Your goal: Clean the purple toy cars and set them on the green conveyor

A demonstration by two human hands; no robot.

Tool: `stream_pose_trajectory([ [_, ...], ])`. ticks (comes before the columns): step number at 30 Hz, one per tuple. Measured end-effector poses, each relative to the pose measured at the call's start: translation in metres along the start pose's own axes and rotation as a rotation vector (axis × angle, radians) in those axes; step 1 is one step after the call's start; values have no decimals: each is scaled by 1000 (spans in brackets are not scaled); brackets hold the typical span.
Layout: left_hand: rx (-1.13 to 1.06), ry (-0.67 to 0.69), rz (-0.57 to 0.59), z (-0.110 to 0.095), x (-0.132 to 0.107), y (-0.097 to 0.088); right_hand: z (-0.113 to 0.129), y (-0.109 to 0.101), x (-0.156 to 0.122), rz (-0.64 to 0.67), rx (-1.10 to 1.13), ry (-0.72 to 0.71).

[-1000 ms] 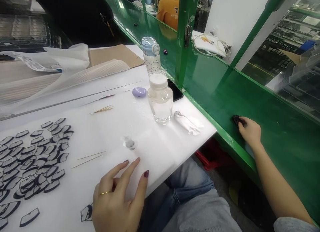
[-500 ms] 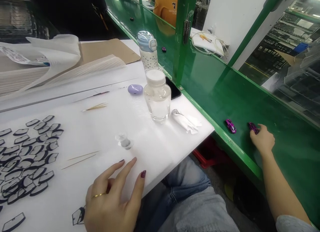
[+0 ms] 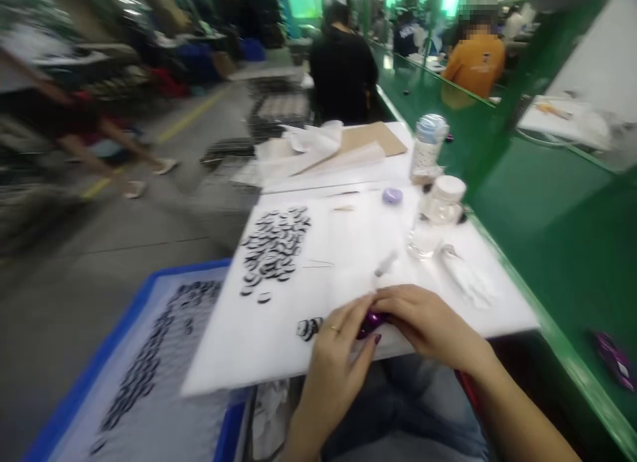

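Note:
Between both hands, just over the table's near edge, is a shiny purple toy car (image 3: 371, 322), partly covered by fingers. My left hand (image 3: 338, 349) grips its left side, fingertips on top and thumb in front. My right hand (image 3: 423, 316) holds its right side with bent fingers. Left of my left hand lies a short row of dark-edged clear pieces (image 3: 309, 328). Many more such pieces (image 3: 273, 249) are spread over the white table (image 3: 343, 283). A small clear object (image 3: 385, 264), blurred, lies just beyond my hands.
A clear jar (image 3: 438, 216), a patterned bottle (image 3: 428, 143), a purple case (image 3: 392, 196) and crumpled tissue (image 3: 465, 276) stand or lie at the right. Another purple car (image 3: 614, 359) sits on the green conveyor (image 3: 542, 236). A blue-rimmed tray (image 3: 144, 289) is lower left. People are beyond.
My right hand has come from the conveyor to the table with a purple car. My left hand has closed on it too. The view has swung left and up.

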State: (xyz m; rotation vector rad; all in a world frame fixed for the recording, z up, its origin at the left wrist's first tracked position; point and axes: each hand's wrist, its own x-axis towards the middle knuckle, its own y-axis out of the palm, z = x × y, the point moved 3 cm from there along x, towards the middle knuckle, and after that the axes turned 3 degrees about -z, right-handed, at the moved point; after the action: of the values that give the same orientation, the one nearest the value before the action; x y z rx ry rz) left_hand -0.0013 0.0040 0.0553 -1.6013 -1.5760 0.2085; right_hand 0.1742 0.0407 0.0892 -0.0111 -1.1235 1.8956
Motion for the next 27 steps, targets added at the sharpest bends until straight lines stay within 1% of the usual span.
stream_pose_trajectory([
  [1, -47, 21, -20, -3, -2, -1, -4, 2, 3, -75, 25, 59],
  [4, -91, -1, -79, -6, -7, 2, -25, -1, 9, -440, 31, 293],
  [5, -69, -24, -120, -7, -9, 4, -31, 1, 11, -510, 40, 340],
  [6, -35, -45, -176, -8, -11, 6, -35, 4, 15, -512, 65, 363],
  [7, 2, -67, -228, -10, -12, 7, -38, 9, 18, -461, 98, 368],
  [8, 28, -86, -255, -11, -14, 8, -40, 14, 22, -383, 131, 367],
  [9, 34, -102, -247, -13, -14, 9, -41, 18, 23, -312, 164, 364],
  [10, 24, -116, -202, -14, -13, 8, -41, 20, 24, -261, 202, 365],
  [12, -15, -130, -47, -15, -8, 5, -39, 17, 23, -231, 310, 375],
  [14, -28, -105, 84, -13, 0, -3, -35, 10, 20, -290, 429, 361],
  [15, -31, -71, 130, -11, 5, -7, -33, 6, 18, -361, 472, 353],
  [16, -40, -29, 165, -9, 9, -9, -32, 3, 17, -463, 506, 340],
  [18, -82, 33, 197, -4, 14, -10, -29, 1, 17, -655, 587, 283],
  [19, -106, 36, 179, -1, 16, -9, -29, 3, 18, -708, 633, 254],
  [20, -125, 21, 138, 2, 17, -6, -29, 6, 20, -705, 670, 241],
  [22, -158, -36, 19, 7, 17, 0, -28, 14, 24, -629, 712, 261],
  [24, -181, -69, -87, 9, 17, 5, -24, 15, 25, -589, 773, 289],
  [26, -191, -62, -150, 9, 17, 8, -13, 10, 26, -578, 938, 263],
  [27, -194, -55, -171, 8, 18, 9, -8, 7, 27, -550, 1044, 248],
])
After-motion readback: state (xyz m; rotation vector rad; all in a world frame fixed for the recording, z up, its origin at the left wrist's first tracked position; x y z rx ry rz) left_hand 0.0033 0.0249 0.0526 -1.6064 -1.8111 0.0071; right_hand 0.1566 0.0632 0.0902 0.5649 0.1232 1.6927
